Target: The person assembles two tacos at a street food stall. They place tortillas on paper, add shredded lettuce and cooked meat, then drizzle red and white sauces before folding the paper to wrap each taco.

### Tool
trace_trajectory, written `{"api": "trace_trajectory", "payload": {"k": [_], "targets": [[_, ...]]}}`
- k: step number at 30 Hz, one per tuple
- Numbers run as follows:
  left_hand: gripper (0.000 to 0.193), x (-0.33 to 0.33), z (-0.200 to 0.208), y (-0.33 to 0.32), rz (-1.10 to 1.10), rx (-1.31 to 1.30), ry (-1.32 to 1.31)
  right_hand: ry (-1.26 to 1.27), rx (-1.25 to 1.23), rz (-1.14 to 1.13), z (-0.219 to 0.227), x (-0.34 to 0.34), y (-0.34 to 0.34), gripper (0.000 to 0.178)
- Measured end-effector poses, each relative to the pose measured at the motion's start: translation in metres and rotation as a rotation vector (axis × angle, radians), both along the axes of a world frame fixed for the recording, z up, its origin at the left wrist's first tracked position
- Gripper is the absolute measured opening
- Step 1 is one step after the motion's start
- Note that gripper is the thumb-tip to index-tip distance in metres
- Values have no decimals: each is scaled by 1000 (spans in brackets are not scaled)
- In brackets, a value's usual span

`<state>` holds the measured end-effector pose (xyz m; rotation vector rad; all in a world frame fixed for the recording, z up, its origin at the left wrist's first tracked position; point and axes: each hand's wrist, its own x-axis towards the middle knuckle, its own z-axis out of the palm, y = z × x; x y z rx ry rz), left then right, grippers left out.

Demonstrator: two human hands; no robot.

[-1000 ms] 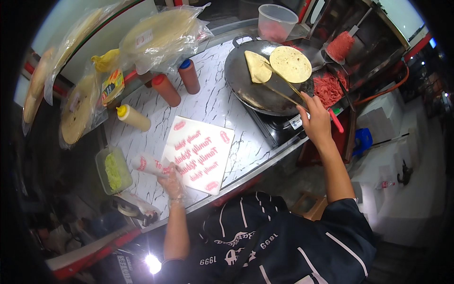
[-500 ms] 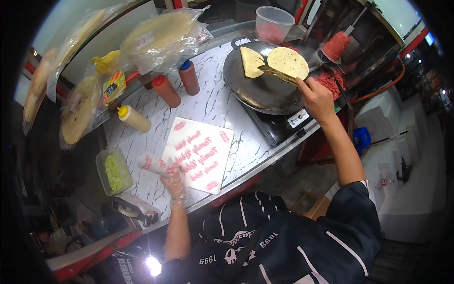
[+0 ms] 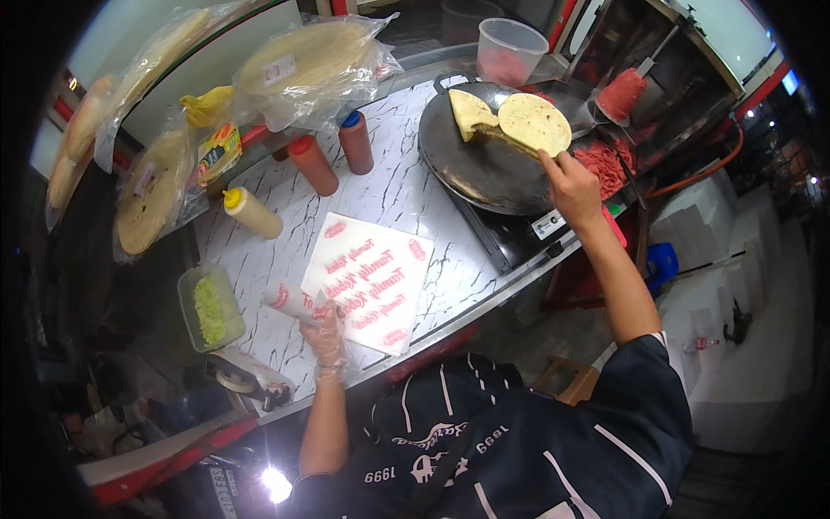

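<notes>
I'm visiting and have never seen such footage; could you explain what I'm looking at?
No machine here: this is a person at work, filmed by a wide camera worn on the head, which bends straight edges. The left hand, in a clear plastic glove, holds a rolled white paper. The bare right hand holds tongs over a dark round pan with a folded flatbread and a round flatbread. On the marbled counter are printed paper, squeeze bottles and a tub of shredded greens.

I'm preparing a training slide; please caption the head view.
Right hand holds tongs at a folded flatbread on a dark pan; plastic-gloved left hand holds rolled printed paper.
</notes>
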<state>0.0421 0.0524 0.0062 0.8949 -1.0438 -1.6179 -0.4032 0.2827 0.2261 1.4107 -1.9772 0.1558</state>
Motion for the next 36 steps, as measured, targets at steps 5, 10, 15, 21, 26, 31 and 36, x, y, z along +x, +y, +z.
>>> {"api": "trace_trajectory", "payload": {"k": [5,10,15,21,26,31,36], "targets": [[30,0,-2,-1,12,-12,-23,94,-70,23,54,-21,-16,38],[29,-7,2,-1,15,-9,-71,83,-4,-37,82,9,9,33],[29,-5,7,2,12,8,-9,-336,151,-54,82,73,57,33],[29,-11,13,1,-1,-20,-55,-580,-39,-101,36,63,23,25],[27,-15,26,4,3,20,-25,-648,-117,-82,-2,60,7,28],[25,2,43,10,-75,-17,-3,-585,-241,-38,2,81,2,30],[23,37,62,11,-197,-49,-81,-846,-212,161,-72,181,-54,36]]}}
